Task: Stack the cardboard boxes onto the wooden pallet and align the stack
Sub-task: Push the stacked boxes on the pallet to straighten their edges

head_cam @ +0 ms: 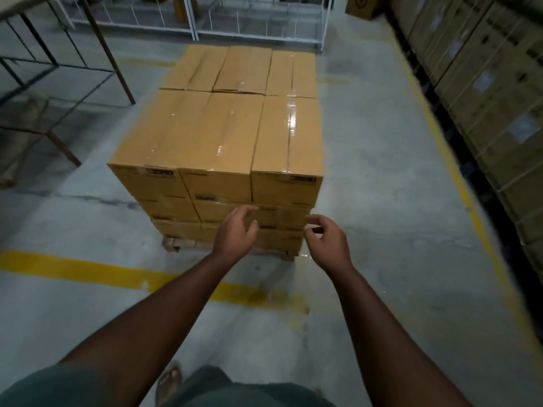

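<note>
A stack of brown cardboard boxes (217, 127) stands in the middle of the floor on a low wooden pallet (173, 243), three layers high, with taped tops. The top layer shows two rows of three boxes. My left hand (235, 233) hovers in front of the lower boxes on the near face, fingers loosely curled and holding nothing. My right hand (326, 240) hangs near the stack's front right corner, fingers loosely bent, also holding nothing. I cannot tell whether either hand touches the boxes.
A metal-framed table (58, 63) stands at the left. White wire racks (252, 22) run along the back. A wall of strapped cartons (482, 92) lines the right side. Yellow floor lines (88, 271) cross the concrete in front of the pallet.
</note>
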Motion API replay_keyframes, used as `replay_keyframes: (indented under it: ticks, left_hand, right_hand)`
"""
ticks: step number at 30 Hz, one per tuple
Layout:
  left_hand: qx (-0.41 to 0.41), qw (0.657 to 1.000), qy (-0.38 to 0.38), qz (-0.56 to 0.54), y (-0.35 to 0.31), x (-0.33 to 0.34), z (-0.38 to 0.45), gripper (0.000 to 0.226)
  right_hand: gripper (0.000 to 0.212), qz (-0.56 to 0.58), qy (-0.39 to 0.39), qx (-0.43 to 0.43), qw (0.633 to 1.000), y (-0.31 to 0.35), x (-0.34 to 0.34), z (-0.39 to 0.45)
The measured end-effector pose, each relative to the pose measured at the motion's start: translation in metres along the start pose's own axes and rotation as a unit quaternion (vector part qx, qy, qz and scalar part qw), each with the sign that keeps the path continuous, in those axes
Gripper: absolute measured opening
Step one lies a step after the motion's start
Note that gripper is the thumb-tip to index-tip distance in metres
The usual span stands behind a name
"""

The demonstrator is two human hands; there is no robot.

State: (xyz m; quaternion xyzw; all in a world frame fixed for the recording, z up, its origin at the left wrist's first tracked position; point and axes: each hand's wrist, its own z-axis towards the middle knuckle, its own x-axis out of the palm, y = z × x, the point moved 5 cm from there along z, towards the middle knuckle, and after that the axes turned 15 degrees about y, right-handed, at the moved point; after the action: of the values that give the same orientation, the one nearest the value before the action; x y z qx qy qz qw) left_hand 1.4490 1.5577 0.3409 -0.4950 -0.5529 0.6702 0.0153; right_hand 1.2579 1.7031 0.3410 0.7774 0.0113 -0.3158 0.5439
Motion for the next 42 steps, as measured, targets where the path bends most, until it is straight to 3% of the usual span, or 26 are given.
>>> replay_keyframes:
  ticks: [4, 10, 19, 27, 33, 37, 42]
  left_hand:
    - [-0.021, 1.0, -0.01, -0.012, -0.053, 0.045, 0.016, 0.034]
    - [-0.037, 0.998, -0.04, -0.01, -0.088, 0.082, 0.074, 0.034]
    - [-0.019, 0.997, -0.054, -0.049, -0.144, 0.16, 0.245, 0.031]
    - [-0.047, 0.997, -0.052, -0.045, -0.191, 0.184, 0.378, 0.035]
    - [-0.109, 0.986, -0.121, -0.016, -0.194, 0.221, 0.472, 0.032]
    - [-0.18, 0.965, -0.186, -0.037, -0.216, 0.26, 0.524, 0.03]
    - [-0.258, 0.922, -0.278, -0.071, -0.254, 0.289, 0.564, 0.031]
  right_hand:
    - [0.031, -0.01, 0.037, -0.002, 0.999, -0.025, -0.07, 0.012]
    - [0.029, -0.025, 0.091, -0.048, 0.994, -0.039, -0.125, 0.087]
    - [0.027, -0.067, 0.153, -0.065, 0.984, -0.077, -0.222, 0.222]
    - [0.03, -0.079, 0.201, -0.077, 0.973, -0.086, -0.304, 0.354]
    - [0.04, -0.06, 0.255, -0.13, 0.956, -0.115, -0.346, 0.477]
    - [0.052, -0.091, 0.324, -0.149, 0.93, -0.139, -0.388, 0.551]
    - [0.049, -0.113, 0.416, -0.168, 0.886, -0.148, -0.422, 0.621]
